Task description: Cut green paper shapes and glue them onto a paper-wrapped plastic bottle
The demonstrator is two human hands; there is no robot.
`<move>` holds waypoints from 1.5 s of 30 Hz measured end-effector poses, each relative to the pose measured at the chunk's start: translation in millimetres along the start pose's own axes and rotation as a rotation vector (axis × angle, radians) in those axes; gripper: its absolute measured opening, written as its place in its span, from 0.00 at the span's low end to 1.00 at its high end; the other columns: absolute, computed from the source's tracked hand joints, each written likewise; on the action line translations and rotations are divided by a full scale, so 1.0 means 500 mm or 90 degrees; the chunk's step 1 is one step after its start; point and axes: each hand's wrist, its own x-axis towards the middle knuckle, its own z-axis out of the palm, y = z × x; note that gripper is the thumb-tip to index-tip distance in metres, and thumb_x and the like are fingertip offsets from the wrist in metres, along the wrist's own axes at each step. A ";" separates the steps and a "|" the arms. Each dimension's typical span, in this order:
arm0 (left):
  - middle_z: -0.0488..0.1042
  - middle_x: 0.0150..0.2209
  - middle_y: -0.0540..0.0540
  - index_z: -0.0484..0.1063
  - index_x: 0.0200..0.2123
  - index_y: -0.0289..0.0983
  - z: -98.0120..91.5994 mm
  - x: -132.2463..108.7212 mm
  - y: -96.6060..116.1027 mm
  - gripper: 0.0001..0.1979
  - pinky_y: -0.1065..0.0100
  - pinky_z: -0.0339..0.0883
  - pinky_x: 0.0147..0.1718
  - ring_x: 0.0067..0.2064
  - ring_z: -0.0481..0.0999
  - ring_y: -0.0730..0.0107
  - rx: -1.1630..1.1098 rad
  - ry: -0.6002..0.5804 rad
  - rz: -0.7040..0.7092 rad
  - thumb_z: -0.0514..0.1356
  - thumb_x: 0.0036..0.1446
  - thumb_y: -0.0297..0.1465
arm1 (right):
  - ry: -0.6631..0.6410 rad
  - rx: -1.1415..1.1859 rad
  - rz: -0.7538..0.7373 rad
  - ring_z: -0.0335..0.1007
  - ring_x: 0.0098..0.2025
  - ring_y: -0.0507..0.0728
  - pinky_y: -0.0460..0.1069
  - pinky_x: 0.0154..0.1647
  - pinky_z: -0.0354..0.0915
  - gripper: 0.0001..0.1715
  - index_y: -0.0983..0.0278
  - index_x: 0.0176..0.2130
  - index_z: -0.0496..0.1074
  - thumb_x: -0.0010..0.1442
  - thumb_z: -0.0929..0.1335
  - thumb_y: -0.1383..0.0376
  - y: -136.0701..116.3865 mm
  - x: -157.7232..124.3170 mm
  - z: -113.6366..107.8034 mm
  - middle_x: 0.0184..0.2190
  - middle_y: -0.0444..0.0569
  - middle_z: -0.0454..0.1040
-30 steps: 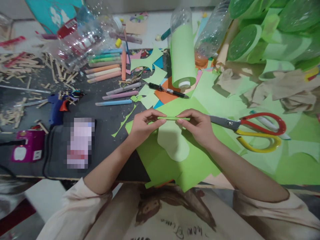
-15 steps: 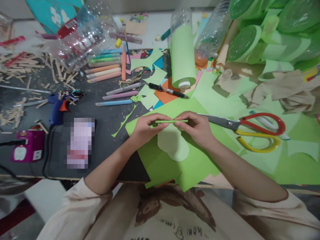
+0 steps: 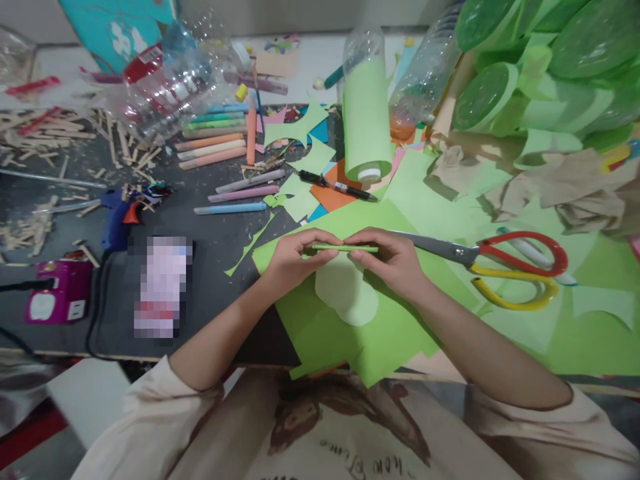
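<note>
Between my two hands is a thin green piece of folded paper (image 3: 345, 248), seen edge-on. My left hand (image 3: 300, 257) pinches its left part with thumb and fingers, and my right hand (image 3: 387, 253) pinches the right part, the fingertips nearly meeting in the middle. Below them, pale green rounded paper cutouts (image 3: 356, 303) lie on a bright green paper sheet (image 3: 320, 340). Large scissors (image 3: 465, 253) with one red and one yellow handle rest beside my right hand, the blade tips hidden behind it.
A black pen (image 3: 340, 187) and a paper-wrapped bottle (image 3: 367, 120) lie beyond my hands. Leftward are markers (image 3: 230, 209), a phone (image 3: 163, 287), a blue glue gun (image 3: 117, 217) and a magenta box (image 3: 59, 291). Crumpled brown paper (image 3: 565, 180) and green bottles (image 3: 487, 97) fill the right.
Both hands keep their pinch on the folded paper, which sits slightly lower in view. The whole scene has shifted a little with the camera.
</note>
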 end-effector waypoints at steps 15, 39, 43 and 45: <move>0.80 0.33 0.45 0.75 0.30 0.38 -0.001 0.001 -0.007 0.20 0.68 0.73 0.33 0.36 0.80 0.65 0.032 0.006 0.043 0.66 0.53 0.50 | 0.048 -0.052 -0.067 0.77 0.30 0.54 0.50 0.32 0.72 0.02 0.57 0.32 0.80 0.58 0.75 0.62 0.001 0.000 0.005 0.29 0.45 0.82; 0.73 0.23 0.53 0.66 0.25 0.39 -0.004 0.003 -0.001 0.14 0.70 0.69 0.30 0.27 0.75 0.72 -0.060 0.135 -0.008 0.70 0.45 0.36 | 0.141 0.038 0.089 0.71 0.25 0.52 0.49 0.26 0.71 0.09 0.58 0.29 0.77 0.53 0.77 0.57 -0.007 0.001 -0.001 0.26 0.43 0.78; 0.77 0.26 0.53 0.68 0.33 0.40 -0.009 0.000 -0.003 0.17 0.71 0.69 0.31 0.29 0.77 0.72 -0.077 0.064 -0.031 0.71 0.46 0.39 | 0.106 0.043 0.069 0.71 0.25 0.51 0.48 0.27 0.71 0.10 0.58 0.30 0.77 0.53 0.77 0.57 -0.005 -0.002 -0.002 0.26 0.42 0.78; 0.80 0.30 0.50 0.71 0.37 0.40 -0.010 0.000 -0.001 0.18 0.70 0.71 0.33 0.33 0.79 0.69 -0.044 0.005 -0.019 0.71 0.47 0.41 | 0.068 0.034 0.050 0.72 0.26 0.52 0.49 0.28 0.71 0.10 0.58 0.30 0.77 0.55 0.77 0.56 -0.005 -0.004 -0.001 0.27 0.43 0.78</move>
